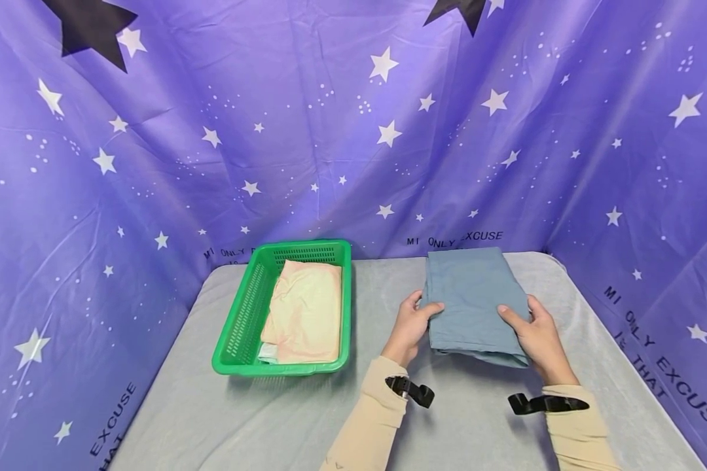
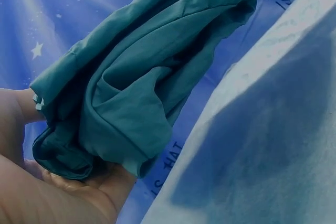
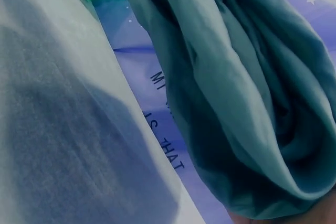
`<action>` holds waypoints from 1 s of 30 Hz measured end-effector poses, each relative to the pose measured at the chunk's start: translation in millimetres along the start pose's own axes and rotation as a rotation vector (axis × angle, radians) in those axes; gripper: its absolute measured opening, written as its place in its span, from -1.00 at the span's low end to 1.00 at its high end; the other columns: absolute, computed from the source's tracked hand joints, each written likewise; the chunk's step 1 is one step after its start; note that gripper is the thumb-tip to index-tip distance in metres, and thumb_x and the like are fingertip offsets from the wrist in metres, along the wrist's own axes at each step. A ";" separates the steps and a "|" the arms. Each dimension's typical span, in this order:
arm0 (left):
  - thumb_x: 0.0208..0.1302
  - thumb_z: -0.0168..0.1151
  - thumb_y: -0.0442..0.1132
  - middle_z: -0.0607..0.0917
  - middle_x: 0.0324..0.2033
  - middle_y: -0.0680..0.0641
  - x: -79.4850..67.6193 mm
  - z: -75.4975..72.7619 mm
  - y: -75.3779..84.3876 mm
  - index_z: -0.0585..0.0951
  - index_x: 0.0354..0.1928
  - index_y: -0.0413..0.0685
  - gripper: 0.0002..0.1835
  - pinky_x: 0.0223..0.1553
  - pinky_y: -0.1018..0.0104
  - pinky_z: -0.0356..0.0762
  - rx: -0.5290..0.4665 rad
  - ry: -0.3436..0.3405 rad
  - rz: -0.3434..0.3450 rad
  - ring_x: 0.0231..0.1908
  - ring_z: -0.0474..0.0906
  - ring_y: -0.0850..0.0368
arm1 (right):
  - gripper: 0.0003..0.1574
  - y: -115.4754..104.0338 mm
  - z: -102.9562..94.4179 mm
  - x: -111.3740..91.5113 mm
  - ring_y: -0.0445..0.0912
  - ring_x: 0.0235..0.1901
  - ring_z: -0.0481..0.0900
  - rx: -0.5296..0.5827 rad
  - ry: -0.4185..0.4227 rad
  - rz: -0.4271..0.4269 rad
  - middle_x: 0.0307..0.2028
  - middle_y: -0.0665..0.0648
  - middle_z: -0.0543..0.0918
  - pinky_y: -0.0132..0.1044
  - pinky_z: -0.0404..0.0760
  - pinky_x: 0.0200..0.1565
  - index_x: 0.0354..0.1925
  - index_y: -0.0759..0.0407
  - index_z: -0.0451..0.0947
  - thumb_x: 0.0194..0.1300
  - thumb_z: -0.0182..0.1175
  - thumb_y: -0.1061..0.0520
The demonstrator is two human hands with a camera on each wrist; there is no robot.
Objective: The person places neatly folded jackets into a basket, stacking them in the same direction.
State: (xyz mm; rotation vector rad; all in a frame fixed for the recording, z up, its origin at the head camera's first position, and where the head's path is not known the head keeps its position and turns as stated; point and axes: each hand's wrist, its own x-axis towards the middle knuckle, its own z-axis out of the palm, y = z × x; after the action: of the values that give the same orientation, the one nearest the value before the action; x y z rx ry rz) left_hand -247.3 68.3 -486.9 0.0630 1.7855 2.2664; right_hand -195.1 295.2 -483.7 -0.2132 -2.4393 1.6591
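Observation:
A folded blue-grey cloth (image 1: 471, 301), perhaps a garment, is held up over the right part of the table by both hands. My left hand (image 1: 411, 326) grips its left edge, thumb on top and fingers underneath. On the opposite edge my right hand (image 1: 539, 337) holds it the same way. The left wrist view shows the cloth's layered folds (image 2: 131, 98) resting in the left palm (image 2: 100, 192). In the right wrist view the loose folds (image 3: 236, 87) hide most of the right hand, with only a bit of skin at the bottom edge.
A green plastic basket (image 1: 224, 347) stands on the left half of the grey-covered table (image 1: 448, 418). Inside it lies a folded pale pink cloth (image 1: 306, 314), above a light-coloured cloth (image 1: 268, 353). Purple star-printed curtains (image 1: 306, 144) surround the table at the back and sides.

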 end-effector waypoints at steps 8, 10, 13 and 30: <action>0.17 0.31 -0.19 0.74 -0.25 -0.02 -3.9 -7.6 4.3 0.62 -0.02 0.11 -0.70 -0.31 0.34 0.60 -0.022 -0.002 -0.001 -0.36 0.64 0.21 | -0.28 0.0 6.3 1.2 -0.38 -0.31 0.58 0.069 -0.049 -0.002 -0.23 -0.32 0.56 -0.41 0.61 -0.30 0.34 0.19 0.21 0.38 0.13 -0.11; 0.18 0.31 -0.19 0.74 -0.24 -0.01 -4.7 -9.8 4.7 0.61 -0.02 0.11 -0.70 -0.30 0.33 0.60 -0.025 -0.005 0.000 -0.34 0.65 0.21 | -0.30 -0.7 7.9 1.1 -0.37 -0.33 0.59 0.088 -0.056 -0.005 -0.25 -0.32 0.57 -0.39 0.62 -0.31 0.33 0.20 0.22 0.38 0.13 -0.09; 0.19 0.30 -0.19 0.73 -0.25 0.00 -6.7 -13.4 5.1 0.61 -0.01 0.12 -0.70 -0.29 0.32 0.60 -0.036 -0.009 -0.014 -0.33 0.64 0.20 | -0.32 -2.3 10.2 0.6 -0.34 -0.36 0.61 0.098 -0.069 -0.009 -0.29 -0.32 0.57 -0.36 0.64 -0.33 0.30 0.20 0.23 0.37 0.15 -0.09; 0.21 0.26 -0.21 0.68 -0.11 -0.07 -15.5 -37.6 20.4 0.56 0.10 -0.02 -0.61 -0.20 0.35 0.57 -0.007 0.028 0.018 -0.23 0.61 0.21 | -0.19 -16.9 26.5 3.1 -0.38 -0.25 0.61 0.068 -0.147 -0.029 -0.19 -0.35 0.56 -0.38 0.63 -0.24 0.42 0.14 0.16 0.38 0.11 -0.17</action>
State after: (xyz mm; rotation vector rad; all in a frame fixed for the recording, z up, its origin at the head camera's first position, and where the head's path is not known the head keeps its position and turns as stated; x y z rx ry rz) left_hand -243.0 24.7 -474.6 0.0466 1.7977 2.2965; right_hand -204.5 265.7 -477.3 -0.0479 -2.4710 1.8014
